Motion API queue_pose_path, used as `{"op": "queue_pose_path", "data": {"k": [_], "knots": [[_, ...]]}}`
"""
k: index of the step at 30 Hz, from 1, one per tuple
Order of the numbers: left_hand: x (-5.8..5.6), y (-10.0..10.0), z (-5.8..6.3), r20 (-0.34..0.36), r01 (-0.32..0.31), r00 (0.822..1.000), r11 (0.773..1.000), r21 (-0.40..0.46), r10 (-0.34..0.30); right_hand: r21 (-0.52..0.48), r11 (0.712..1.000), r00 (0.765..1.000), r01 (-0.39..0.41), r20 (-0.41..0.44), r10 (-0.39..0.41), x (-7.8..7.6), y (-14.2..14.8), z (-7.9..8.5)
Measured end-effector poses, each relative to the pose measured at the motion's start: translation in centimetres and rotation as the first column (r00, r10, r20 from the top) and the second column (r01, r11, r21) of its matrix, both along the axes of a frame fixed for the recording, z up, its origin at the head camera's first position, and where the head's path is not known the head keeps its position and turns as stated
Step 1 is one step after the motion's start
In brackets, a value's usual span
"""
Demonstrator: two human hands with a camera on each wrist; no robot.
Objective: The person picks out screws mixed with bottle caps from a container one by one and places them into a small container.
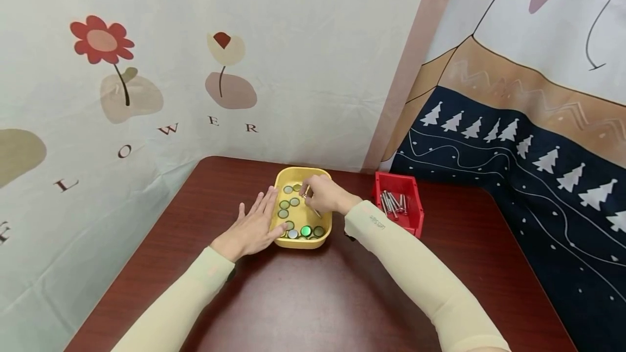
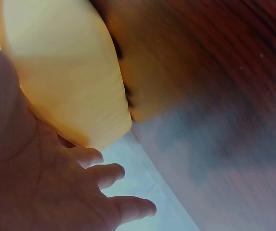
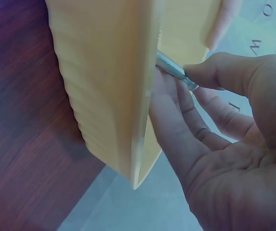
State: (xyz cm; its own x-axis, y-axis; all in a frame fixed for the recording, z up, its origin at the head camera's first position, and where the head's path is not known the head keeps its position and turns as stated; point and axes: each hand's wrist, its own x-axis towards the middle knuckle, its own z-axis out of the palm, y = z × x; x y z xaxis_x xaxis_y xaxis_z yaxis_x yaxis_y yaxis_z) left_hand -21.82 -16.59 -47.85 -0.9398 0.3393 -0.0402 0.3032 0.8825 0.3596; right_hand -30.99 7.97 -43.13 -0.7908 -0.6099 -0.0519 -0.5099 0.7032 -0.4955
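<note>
A yellow plastic tray [image 1: 303, 244] holds several round bottle caps [image 1: 294, 201], one of them bright green. My left hand [image 1: 251, 227] lies along the tray's left side with fingers straight, its thumb over the front left corner. In the left wrist view, the palm and fingers [image 2: 128, 208] are beside the yellow wall. Inside the tray, my right hand [image 1: 326, 194] pinches a silver metal bolt [image 3: 174, 69] between thumb and fingers. One end of the bolt is behind the tray's rim in the right wrist view.
Right of the tray stands a red bin [image 1: 414, 216] with several silver bolts [image 1: 393, 202] in it. Both containers are on a dark red-brown table [image 1: 303, 297]. A printed cloth [image 1: 313, 96] hangs behind the table, and a dark blue patterned one [image 1: 469, 156] hangs at the right.
</note>
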Motion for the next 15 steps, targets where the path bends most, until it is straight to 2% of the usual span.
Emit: {"op": "queue_pose_path", "data": {"k": [6, 9, 15], "knots": [[0.0, 0.1, 0.0, 0.003, -0.001, 1.000, 1.000, -0.004, 0.001, -0.095, 0.995, 0.999, 0.043, -0.005, -0.044, 0.3, 1.1, 0.3], [0.0, 0.1, 0.0, 0.006, 0.000, 1.000, 1.000, -0.004, 0.000, -0.154, 0.985, 0.995, 0.076, 0.069, -0.066, 0.6, 1.7, 0.8], [0.0, 0.0, -0.1, 0.007, 0.001, 1.000, 1.000, 0.004, -0.001, -0.245, 0.957, 0.971, 0.155, 0.214, -0.102, 1.0, 3.0, 1.4]]}}
